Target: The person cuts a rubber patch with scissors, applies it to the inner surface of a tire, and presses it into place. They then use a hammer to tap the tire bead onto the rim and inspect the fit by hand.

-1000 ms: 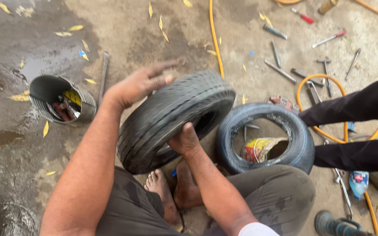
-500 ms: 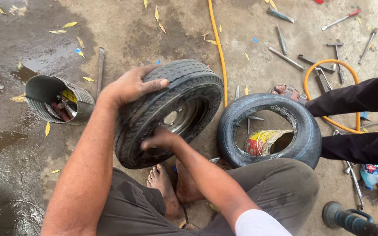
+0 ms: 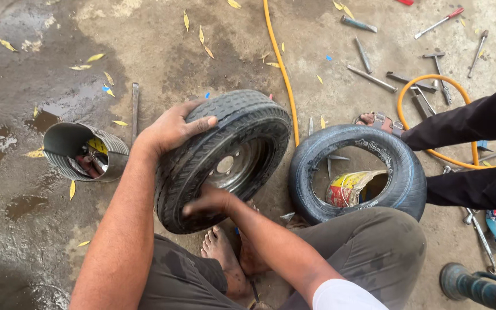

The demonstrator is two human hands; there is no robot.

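A small black tyre on a metal wheel rim point(image 3: 225, 158) stands tilted on the concrete floor in front of my bare feet. My left hand point(image 3: 173, 129) grips its tread at the upper left. My right hand point(image 3: 208, 201) holds the tyre's lower sidewall near the rim. A second black tyre without a rim point(image 3: 354, 172) lies flat on the ground to the right, with a crumpled yellow and red bag point(image 3: 351, 186) inside it.
A ribbed metal can of tools point(image 3: 84, 152) lies on its side at the left. Wrenches and rods are scattered at top right around an orange hose point(image 3: 279, 69). Another person's dark-trousered legs point(image 3: 472, 149) reach in from the right. Puddles wet the floor at left.
The tyre has been turned so its rim face shows toward me. My right hand moved from the tyre's near edge onto the lower sidewall. My left hand stayed on the tread.
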